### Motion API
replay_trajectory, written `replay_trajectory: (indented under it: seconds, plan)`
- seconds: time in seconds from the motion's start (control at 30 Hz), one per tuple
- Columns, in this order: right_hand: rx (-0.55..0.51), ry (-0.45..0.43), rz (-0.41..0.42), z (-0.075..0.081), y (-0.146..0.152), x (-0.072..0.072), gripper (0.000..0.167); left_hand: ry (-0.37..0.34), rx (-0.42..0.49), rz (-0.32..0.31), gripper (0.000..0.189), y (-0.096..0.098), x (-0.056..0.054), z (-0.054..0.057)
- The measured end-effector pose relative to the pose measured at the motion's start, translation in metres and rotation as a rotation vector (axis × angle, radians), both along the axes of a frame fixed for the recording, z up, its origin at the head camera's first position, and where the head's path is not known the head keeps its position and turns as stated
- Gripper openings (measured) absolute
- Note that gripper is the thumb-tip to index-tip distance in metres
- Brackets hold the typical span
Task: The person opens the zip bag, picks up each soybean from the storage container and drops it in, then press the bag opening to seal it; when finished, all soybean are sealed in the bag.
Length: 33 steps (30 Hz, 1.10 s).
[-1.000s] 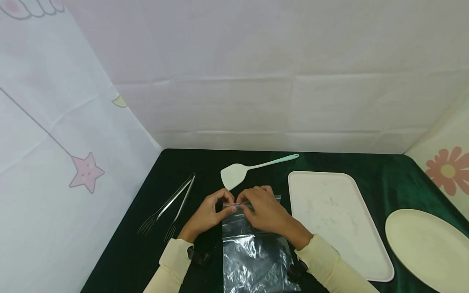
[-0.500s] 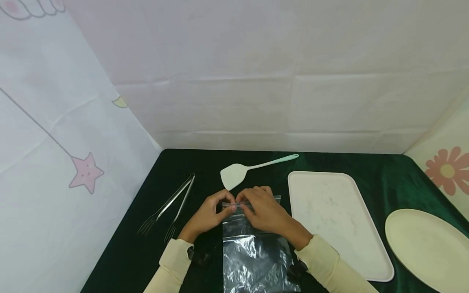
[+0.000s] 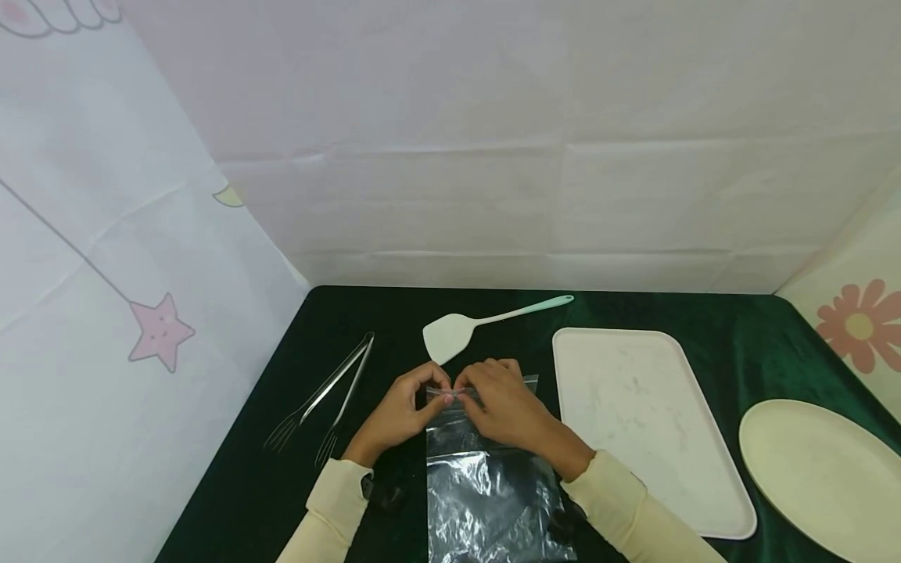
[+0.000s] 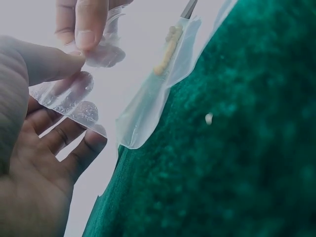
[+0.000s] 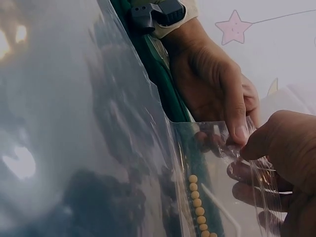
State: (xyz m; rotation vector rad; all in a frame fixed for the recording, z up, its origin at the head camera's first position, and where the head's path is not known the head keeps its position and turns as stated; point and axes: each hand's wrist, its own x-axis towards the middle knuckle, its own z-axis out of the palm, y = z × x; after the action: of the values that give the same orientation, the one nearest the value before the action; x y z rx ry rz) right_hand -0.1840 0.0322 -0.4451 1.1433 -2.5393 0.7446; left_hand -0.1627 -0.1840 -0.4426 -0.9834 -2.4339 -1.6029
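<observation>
A clear plastic zip bag [image 3: 486,500] lies flat on the dark green cloth, its top edge toward the back. At that edge, my left hand [image 3: 396,410] pinches the plastic between thumb and fingers. Close beside it my right hand [image 3: 512,410] pinches the same edge, the fingertips of both hands nearly touching. The left wrist view shows clear film [image 4: 66,98] between thumb and fingers. Through the bag in the right wrist view, a row of small beige balls [image 5: 197,202] shows; what they belong to is unclear.
Metal tongs with wire ends [image 3: 345,379] lie left of the hands. Behind them rests a white turner [image 3: 450,336] with a pale green handle. A white rectangular tray [image 3: 633,414] and a cream oval plate [image 3: 823,469] lie to the right. Hanging cloth [image 3: 528,211] encloses the table's back.
My right hand and sleeve shift very slightly left. Both hands keep their pinch on the bag's top edge, and the other things stay put.
</observation>
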Motion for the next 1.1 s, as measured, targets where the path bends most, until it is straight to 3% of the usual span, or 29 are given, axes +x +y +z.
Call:
replay_trajectory:
  seconds: [0.6,0.93,1.1]
  plan:
    - [-0.020,0.165,-0.012,0.000,-0.003,-0.001,0.007,0.029,0.006,-0.012,0.008,0.000,-0.001,0.003]
    - [-0.002,0.073,-0.045,0.001,0.004,0.001,0.004,0.102,0.000,-0.028,0.013,-0.001,0.000,0.000]
    - [-0.003,0.063,-0.048,0.002,0.008,-0.001,0.003,0.095,0.011,-0.031,0.015,-0.002,0.001,0.000]
